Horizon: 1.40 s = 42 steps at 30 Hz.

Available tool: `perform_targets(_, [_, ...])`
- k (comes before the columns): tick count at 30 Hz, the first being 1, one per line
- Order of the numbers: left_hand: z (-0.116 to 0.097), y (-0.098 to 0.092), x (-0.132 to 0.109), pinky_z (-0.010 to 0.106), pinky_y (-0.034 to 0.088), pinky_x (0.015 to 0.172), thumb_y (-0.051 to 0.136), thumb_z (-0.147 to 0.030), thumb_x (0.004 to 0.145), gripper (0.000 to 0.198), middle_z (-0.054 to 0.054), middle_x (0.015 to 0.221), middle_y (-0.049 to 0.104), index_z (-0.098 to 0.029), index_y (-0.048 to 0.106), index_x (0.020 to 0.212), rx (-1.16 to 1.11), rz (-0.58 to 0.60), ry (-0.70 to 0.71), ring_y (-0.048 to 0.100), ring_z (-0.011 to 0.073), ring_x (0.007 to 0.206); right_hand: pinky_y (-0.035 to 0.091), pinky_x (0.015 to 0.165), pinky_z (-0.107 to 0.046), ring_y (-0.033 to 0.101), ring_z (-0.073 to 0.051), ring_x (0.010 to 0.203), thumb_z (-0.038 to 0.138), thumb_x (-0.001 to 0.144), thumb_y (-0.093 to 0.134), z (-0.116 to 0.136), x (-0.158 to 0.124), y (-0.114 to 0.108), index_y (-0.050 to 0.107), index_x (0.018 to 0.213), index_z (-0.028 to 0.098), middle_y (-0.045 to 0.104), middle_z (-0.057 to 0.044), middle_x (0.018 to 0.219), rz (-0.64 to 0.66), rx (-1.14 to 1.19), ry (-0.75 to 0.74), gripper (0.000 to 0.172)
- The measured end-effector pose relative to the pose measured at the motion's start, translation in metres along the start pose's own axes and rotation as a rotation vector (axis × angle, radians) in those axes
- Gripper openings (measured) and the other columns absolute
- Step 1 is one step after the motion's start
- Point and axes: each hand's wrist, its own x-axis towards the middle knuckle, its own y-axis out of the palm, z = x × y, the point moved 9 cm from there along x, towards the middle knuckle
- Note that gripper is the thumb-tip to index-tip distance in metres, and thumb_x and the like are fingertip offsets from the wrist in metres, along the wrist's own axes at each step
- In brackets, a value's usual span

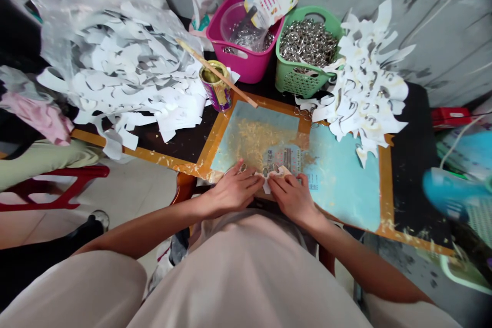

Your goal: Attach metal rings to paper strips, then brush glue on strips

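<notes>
Far left, a heap of white paper offcuts (126, 77) spilled toward a glue-crusted tin (215, 89) with a wooden stick (200, 59) lying across it. The left hand (232, 189) was curled, its fingertips pinching one end of a white paper strip (279, 171) set with metal rings (266, 170), and the right hand (294, 200) pinched the other. The strip lay crosswise between them, long axis left to right, near the board's close edge. Beyond the right hand, a blue sheet (342, 179) within an orange-framed board (386, 189) lay open, below a green basket (298, 79) and a pile of white paper cutouts (369, 92).

Pale beige T-shirt (238, 277), short sleeves (73, 287), bare hands (232, 189)
</notes>
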Motion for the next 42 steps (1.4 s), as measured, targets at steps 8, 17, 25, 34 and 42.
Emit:
perform_targets(8, [-0.002, 0.009, -0.009, 0.066, 0.01, 0.119, 0.05, -0.018, 0.094, 0.037, 0.012, 0.131, 0.067, -0.019, 0.059, 0.13, -0.009, -0.045, -0.029, 0.054, 0.029, 0.13, 0.049, 0.086, -0.037, 0.064, -0.022, 0.098, 0.029, 0.101, 0.043, -0.046, 0.02, -0.037, 0.059, 0.123, 0.023, 0.07, -0.009, 0.109, -0.229, 0.374, 0.239, 0.028])
perform_targets(17, [0.009, -0.013, -0.013, 0.068, 0.011, 0.119, 0.055, -0.016, 0.084, 0.04, 0.011, 0.127, 0.066, -0.023, 0.063, 0.122, -0.278, -0.268, -0.224, 0.055, 0.0304, 0.127, 0.044, 0.078, -0.035, 0.056, -0.022, 0.088, 0.024, 0.091, 0.058, -0.037, 0.047, -0.008, 0.056, 0.089, 0.02, 0.063, -0.006, 0.092, 0.069, 0.369, 0.187, 0.005])
perform_targets(25, [0.037, -0.02, 0.025, 0.067, 0.014, 0.117, 0.065, -0.038, 0.089, 0.027, 0.017, 0.143, 0.051, -0.022, 0.069, 0.11, -0.37, -0.038, -0.262, 0.039, 0.0363, 0.14, 0.04, 0.065, -0.025, 0.059, -0.014, 0.075, 0.026, 0.09, 0.058, -0.029, 0.041, -0.032, 0.051, 0.095, 0.023, 0.06, 0.002, 0.083, 0.051, 0.818, 0.282, 0.009])
perform_targets(34, [0.013, -0.058, 0.059, 0.045, 0.04, 0.11, 0.072, -0.038, 0.083, 0.026, 0.011, 0.112, 0.06, -0.02, 0.071, 0.064, -0.901, 0.025, -0.069, 0.052, 0.0272, 0.122, 0.037, 0.058, -0.024, 0.052, -0.011, 0.061, 0.037, 0.078, 0.077, -0.024, 0.044, -0.053, 0.066, 0.077, 0.017, 0.062, 0.002, 0.069, 0.315, 1.155, 0.266, 0.023])
perform_targets(42, [-0.004, -0.065, 0.036, 0.051, 0.032, 0.115, 0.065, -0.063, 0.083, 0.051, 0.014, 0.108, 0.06, -0.02, 0.068, 0.055, -1.176, -0.106, -0.18, 0.051, 0.0308, 0.122, 0.043, 0.062, -0.027, 0.057, -0.013, 0.064, 0.039, 0.074, 0.082, 0.005, 0.032, -0.054, 0.067, 0.067, 0.018, 0.066, -0.001, 0.072, 0.154, 1.732, 0.279, 0.026])
